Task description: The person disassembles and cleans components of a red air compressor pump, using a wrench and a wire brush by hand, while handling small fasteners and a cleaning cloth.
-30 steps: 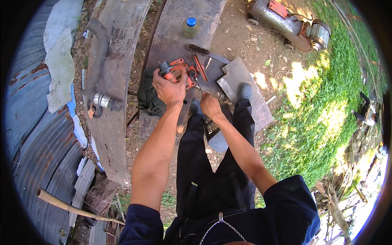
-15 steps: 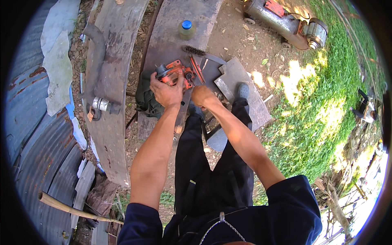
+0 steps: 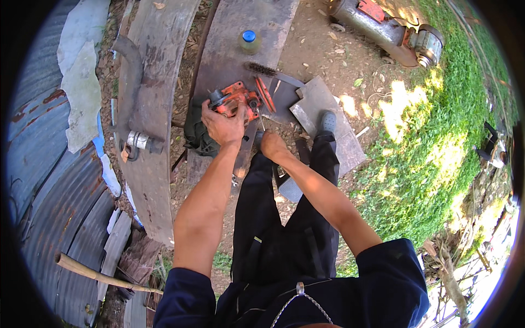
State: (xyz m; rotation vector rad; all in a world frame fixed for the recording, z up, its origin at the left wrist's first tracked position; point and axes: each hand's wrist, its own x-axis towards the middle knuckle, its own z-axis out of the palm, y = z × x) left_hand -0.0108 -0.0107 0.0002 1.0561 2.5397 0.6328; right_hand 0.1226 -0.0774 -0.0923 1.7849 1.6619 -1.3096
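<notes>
My left hand point(image 3: 223, 124) grips an orange cast-metal housing point(image 3: 235, 94) with a dark round fitting, resting at the near part of a weathered bench point(image 3: 235, 22). My right hand point(image 3: 272, 146) is closed on a thin metal tool point(image 3: 262, 124), whose shaft points up toward the housing from just below it. A separate narrow orange piece point(image 3: 264, 94) lies right of the housing, beside a long wire brush point(image 3: 261, 69). Above them stands a jar with a blue lid point(image 3: 249, 45). A dark green cloth point(image 3: 197, 131) is bunched under and left of the housing.
A long plank point(image 3: 145, 191) with a curved hose point(image 3: 134, 71) runs along the left, beside corrugated sheets point(image 3: 57, 229). Flat metal plates point(image 3: 339, 142) lie by my right foot. A large metal cylinder point(image 3: 383, 38) lies on the dirt at upper right, with grass along the right.
My right hand rose close against the housing half a second ago and has since dropped slightly, showing the tool's shaft again. My left hand stays on the housing.
</notes>
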